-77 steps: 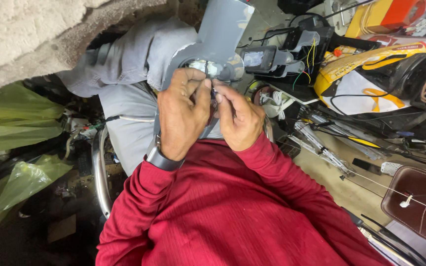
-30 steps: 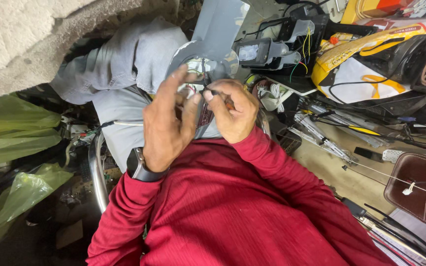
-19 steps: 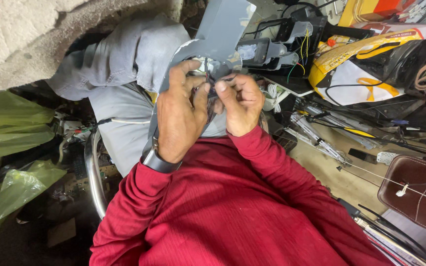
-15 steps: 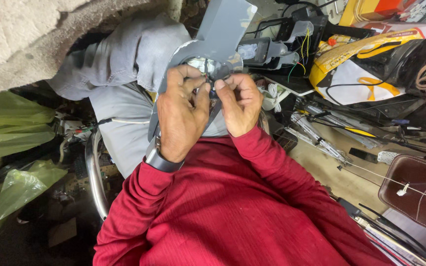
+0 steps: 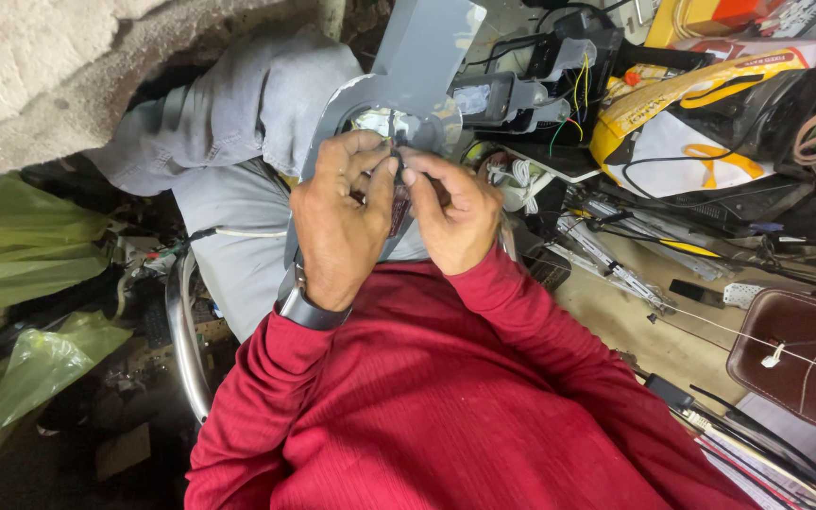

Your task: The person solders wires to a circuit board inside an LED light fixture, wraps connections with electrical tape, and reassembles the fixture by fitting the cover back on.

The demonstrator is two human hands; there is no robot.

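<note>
Pinching a small dark part (image 5: 399, 203) against the grey fan blade (image 5: 427, 47), left hand (image 5: 337, 231) and right hand (image 5: 455, 222) both grip it.

Upper left: rough stone wall (image 5: 68, 76). Left edge: green plastic bags (image 5: 21, 255). Upper right: yellow-and-white bag (image 5: 701, 123) beside black device with coloured wires (image 5: 540, 85). Lower right: brown leather case (image 5: 800, 354) on a cluttered floor.

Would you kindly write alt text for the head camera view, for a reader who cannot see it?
Two hands in red sleeves, left hand and right hand, meet fingertip to fingertip on a flat grey metal bracket with a round opening held over grey-trousered knees. Wired black electronic parts and a brown stitched leather case lie to the right.
</note>
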